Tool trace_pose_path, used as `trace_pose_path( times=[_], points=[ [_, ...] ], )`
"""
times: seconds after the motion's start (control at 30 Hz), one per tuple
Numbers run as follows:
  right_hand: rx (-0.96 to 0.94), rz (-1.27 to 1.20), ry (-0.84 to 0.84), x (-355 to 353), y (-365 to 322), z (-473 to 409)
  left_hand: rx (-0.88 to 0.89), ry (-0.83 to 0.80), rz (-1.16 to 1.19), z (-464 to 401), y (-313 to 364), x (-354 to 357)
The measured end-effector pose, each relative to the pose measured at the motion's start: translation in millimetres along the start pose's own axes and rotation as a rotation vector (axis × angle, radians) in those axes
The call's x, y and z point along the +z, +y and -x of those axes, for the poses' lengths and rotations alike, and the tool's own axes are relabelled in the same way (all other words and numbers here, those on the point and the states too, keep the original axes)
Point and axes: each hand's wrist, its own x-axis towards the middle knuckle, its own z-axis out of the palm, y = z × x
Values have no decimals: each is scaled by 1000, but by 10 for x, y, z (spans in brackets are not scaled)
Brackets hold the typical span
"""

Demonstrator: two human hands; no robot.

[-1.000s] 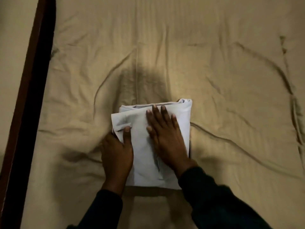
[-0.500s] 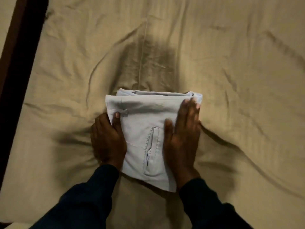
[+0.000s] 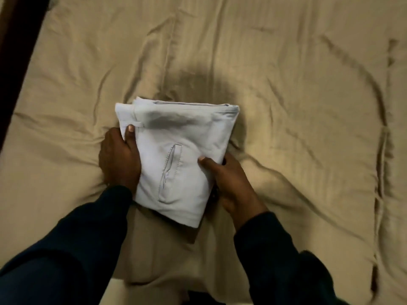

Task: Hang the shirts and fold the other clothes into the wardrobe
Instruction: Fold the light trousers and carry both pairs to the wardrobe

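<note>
A pair of pale grey-white trousers (image 3: 182, 146), folded into a thick rectangle with a back pocket seam facing up, is in the middle of the tan bed sheet (image 3: 297, 106). Its near edge is raised off the sheet and casts a shadow below. My left hand (image 3: 120, 159) grips its left edge, thumb on top beside a belt loop, fingers underneath. My right hand (image 3: 229, 183) grips the right edge, thumb on top and fingers tucked under. Both arms wear dark sleeves.
The wrinkled tan sheet spreads across nearly the whole view. A dark wooden bed frame edge (image 3: 13, 51) runs down the far left side. A pale strip of the bed's near edge (image 3: 123, 291) shows at the bottom between my arms.
My right hand slid from lying flat on top of the trousers to gripping their right edge. My left hand closed around the left edge. The bundle's near end has lifted off the sheet.
</note>
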Motion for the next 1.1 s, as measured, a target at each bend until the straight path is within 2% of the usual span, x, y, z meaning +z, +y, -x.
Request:
trace_pose_path(
  times=[0.07, 0.13, 0.23, 0.33, 0.4, 0.53, 0.6, 0.8, 0.97, 1.03, 1.1],
  points=[
    [7, -158, -105, -19, -68, 255, -111, -185, 158, 30, 80, -257],
    [-22, -253, -135, -122, -75, 565, -119, -386, 284, 128, 198, -621],
    [-57, -390, -137, -482, 26, 1086, 84, -559, 305, 436, 512, -1029],
    [-94, -505, -74, -987, 203, 1564, 250, -685, 245, 848, 927, -1042],
    [-79, -644, 2, -1363, 353, 1874, 310, -723, 230, 1219, 1254, -917],
    [105, -966, 160, -2236, 622, 2341, 475, -852, 218, 2170, 2049, -533],
    [75, -1095, 236, -2709, 651, 2497, 596, -899, 204, 2639, 2539, -298],
    [-161, -1206, 522, -4169, 587, 2786, 845, -980, 171, 4015, 4012, 306],
    [-260, -1219, 600, -5174, 547, 2787, 975, -964, 154, 4797, 4965, 606],
    [-237, -1158, 597, -5521, 586, 2680, 1019, -982, 131, 5003, 5169, 817],
    [-133, -1036, 584, -5758, 645, 2522, 1096, -998, 43, 5119, 5218, 1104]
  ],
)
